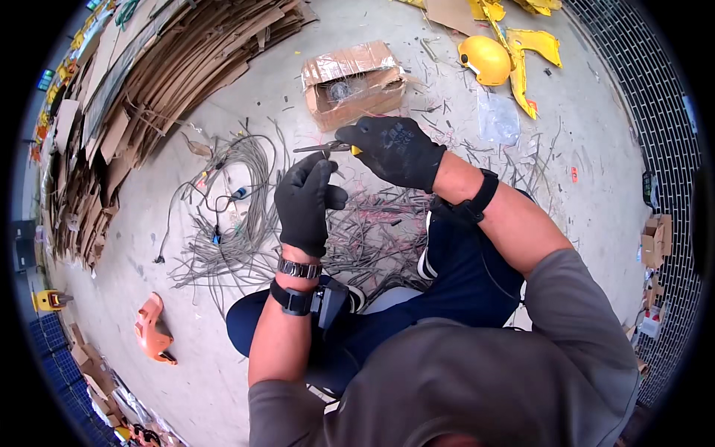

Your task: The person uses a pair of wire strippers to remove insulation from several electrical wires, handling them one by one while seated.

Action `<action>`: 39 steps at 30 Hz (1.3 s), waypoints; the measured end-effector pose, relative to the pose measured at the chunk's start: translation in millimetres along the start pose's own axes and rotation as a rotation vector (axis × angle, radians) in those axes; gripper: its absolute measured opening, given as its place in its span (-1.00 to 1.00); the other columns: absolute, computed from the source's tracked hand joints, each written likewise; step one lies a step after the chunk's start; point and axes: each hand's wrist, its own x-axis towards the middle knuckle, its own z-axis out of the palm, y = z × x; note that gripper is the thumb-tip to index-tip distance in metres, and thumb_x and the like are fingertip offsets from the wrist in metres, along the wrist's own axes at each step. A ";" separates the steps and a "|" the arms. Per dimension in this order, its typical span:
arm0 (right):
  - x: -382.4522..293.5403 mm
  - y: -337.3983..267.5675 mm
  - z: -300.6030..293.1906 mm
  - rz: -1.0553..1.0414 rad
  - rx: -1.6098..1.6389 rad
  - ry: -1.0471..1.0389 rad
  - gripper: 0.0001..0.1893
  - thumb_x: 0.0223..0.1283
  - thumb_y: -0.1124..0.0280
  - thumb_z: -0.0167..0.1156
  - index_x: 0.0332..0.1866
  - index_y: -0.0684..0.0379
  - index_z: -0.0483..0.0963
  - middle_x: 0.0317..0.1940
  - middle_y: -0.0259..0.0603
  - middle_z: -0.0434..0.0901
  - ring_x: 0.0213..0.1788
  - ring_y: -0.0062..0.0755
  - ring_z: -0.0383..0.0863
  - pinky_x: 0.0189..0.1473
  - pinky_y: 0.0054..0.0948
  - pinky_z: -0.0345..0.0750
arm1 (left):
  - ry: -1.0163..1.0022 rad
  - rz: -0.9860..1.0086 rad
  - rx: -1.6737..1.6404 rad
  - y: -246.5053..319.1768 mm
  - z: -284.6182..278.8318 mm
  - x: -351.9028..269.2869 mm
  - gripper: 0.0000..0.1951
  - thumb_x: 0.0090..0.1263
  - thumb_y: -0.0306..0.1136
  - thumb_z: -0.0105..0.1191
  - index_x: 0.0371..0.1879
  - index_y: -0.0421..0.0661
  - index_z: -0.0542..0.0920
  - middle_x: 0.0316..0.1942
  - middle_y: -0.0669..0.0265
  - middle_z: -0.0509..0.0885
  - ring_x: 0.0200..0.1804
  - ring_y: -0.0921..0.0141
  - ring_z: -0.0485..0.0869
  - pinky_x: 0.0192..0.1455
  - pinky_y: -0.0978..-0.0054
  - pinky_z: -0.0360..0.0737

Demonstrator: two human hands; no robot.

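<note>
My right hand (391,153), in a black work glove, grips a hand tool (336,147) with a dark metal working end and a yellow part at the handle. Just below that metal, my left hand (304,201), gloved the same way, pinches a small dark piece, seemingly a cable end (326,154); the fingers mostly hide it. Whether the tool touches the piece I cannot tell. Beneath both hands lies a heap of short grey cable offcuts (380,229) mixed with thin reddish strands. Left of my left hand, long grey cables (251,184) lie in a loose coil.
Ahead stands an open, taped cardboard box (357,100) with clear plastic inside. Flattened cardboard (184,72) is stacked at the left. Yellow plastic parts (486,60) and a clear plastic bag (499,118) lie at the upper right. An orange plastic piece (152,329) rests lower left.
</note>
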 end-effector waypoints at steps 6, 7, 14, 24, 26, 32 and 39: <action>-3.0 5.8 8.6 -0.012 0.080 -0.011 -0.64 0.17 0.41 0.24 0.11 0.08 0.50 -0.19 -0.10 0.66 -0.17 -0.03 0.66 -0.15 -0.15 0.59 | -0.008 -0.074 0.114 2.2 -2.0 0.4 -0.72 0.40 -0.29 0.21 -0.12 -0.29 0.68 -0.55 0.42 0.62 -0.58 0.65 0.43 -0.55 0.66 0.31; -2.7 4.9 8.3 -0.011 0.088 -0.022 -0.64 0.17 0.41 0.24 0.11 0.08 0.50 -0.19 -0.09 0.66 -0.17 -0.03 0.67 -0.15 -0.15 0.59 | 0.024 -0.037 0.122 -0.5 -2.2 2.7 -0.72 0.39 -0.29 0.22 -0.14 -0.29 0.70 -0.55 0.42 0.62 -0.55 0.67 0.42 -0.52 0.67 0.32; -4.6 5.2 10.0 0.083 0.366 -0.103 -0.69 0.27 0.30 0.22 0.09 0.11 0.52 -0.23 -0.04 0.68 -0.19 -0.05 0.68 -0.12 -0.21 0.58 | 0.026 0.234 0.425 0.4 -9.5 8.5 -0.78 0.32 -0.34 0.24 -0.27 -0.29 0.73 -0.54 0.46 0.65 -0.46 0.61 0.50 -0.38 0.58 0.44; 4.4 6.3 -21.3 0.349 0.964 -0.433 -0.65 0.36 0.23 0.16 0.14 0.18 0.55 -0.35 -0.35 0.64 -0.31 -0.64 0.56 -0.24 -0.55 0.55 | -0.147 0.035 0.171 18.7 -5.5 -4.3 -0.84 0.42 -0.36 0.17 -0.23 -0.21 0.71 -0.71 0.54 0.44 -0.71 0.67 0.26 -0.64 0.65 0.11; 3.4 6.8 -22.2 0.339 0.980 -0.412 -0.65 0.36 0.23 0.16 0.13 0.18 0.55 -0.35 -0.36 0.64 -0.32 -0.65 0.56 -0.25 -0.57 0.54 | -0.136 0.033 0.189 22.1 -3.0 -6.0 -0.83 0.43 -0.35 0.15 -0.23 -0.20 0.71 -0.72 0.53 0.43 -0.71 0.67 0.26 -0.64 0.65 0.10; 4.9 5.7 -27.3 0.336 0.906 -0.454 -0.68 0.30 0.24 0.19 0.05 0.17 0.57 -0.36 -0.34 0.64 -0.34 -0.61 0.56 -0.24 -0.51 0.52 | -0.134 0.039 0.174 19.4 -5.6 -5.7 -0.81 0.45 -0.34 0.13 -0.22 -0.22 0.70 -0.73 0.53 0.41 -0.72 0.67 0.24 -0.65 0.64 0.09; 5.1 4.8 -29.5 0.319 0.880 -0.424 -0.68 0.26 0.23 0.21 0.03 0.17 0.56 -0.37 -0.28 0.64 -0.34 -0.55 0.56 -0.23 -0.45 0.51 | -0.129 0.040 0.110 16.9 -7.7 -3.5 -0.83 0.41 -0.35 0.20 -0.24 -0.20 0.73 -0.70 0.50 0.49 -0.70 0.68 0.31 -0.64 0.66 0.17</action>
